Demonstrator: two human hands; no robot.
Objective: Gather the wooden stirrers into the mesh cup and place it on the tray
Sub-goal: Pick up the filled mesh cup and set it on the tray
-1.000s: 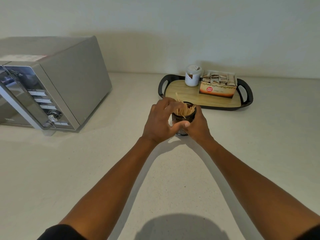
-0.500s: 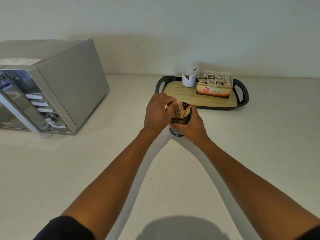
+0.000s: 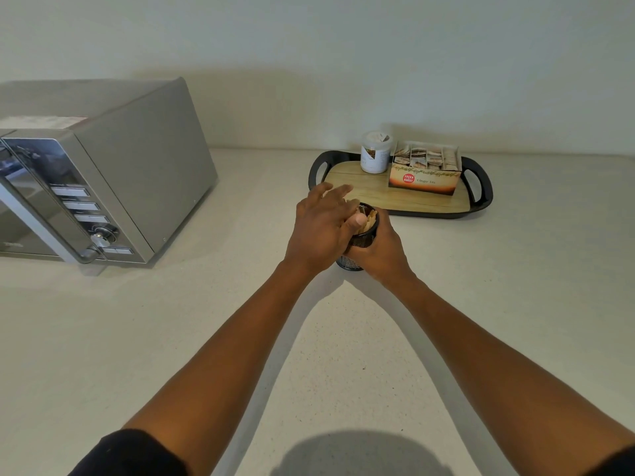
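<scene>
The right hand (image 3: 379, 250) grips a mesh cup (image 3: 357, 249) of stirrers (image 3: 369, 219) on the bench (image 3: 137, 338), while the left hand (image 3: 319, 228), fingers spread, rests over its rim, tray (image 3: 364, 197) just beyond.

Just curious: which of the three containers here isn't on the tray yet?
The black mesh cup holding stirrers, gripped on the counter. The white-lidded jar and tea box already sit on the tray.

Soft even light, wide-angle edge distortion
</scene>
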